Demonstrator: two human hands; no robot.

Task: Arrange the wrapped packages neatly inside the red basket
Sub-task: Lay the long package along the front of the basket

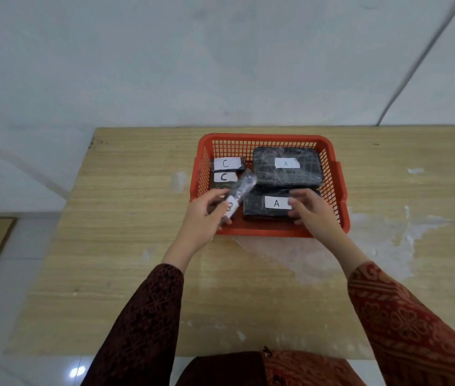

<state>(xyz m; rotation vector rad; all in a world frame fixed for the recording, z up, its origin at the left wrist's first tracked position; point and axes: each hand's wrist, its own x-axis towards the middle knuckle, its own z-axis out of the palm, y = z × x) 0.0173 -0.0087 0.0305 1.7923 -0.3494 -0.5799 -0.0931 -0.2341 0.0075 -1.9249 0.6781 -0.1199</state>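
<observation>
From the head camera, the red basket (269, 231) stands on the wooden table (137, 274), near its far edge. Inside lie 4 dark wrapped packages: 2 large ones labelled A (287, 165) (259, 204) on the right side, and 2 small ones labelled C (227, 163) (222, 178) at the left wall. The left hand (206, 215) is closed around a slim blurred package (238, 193) — its label is perhaps a B — tilted over the basket's near-left corner. The right hand (308, 208) has its fingers loosely spread, resting on the near A package — gripping nothing.
</observation>
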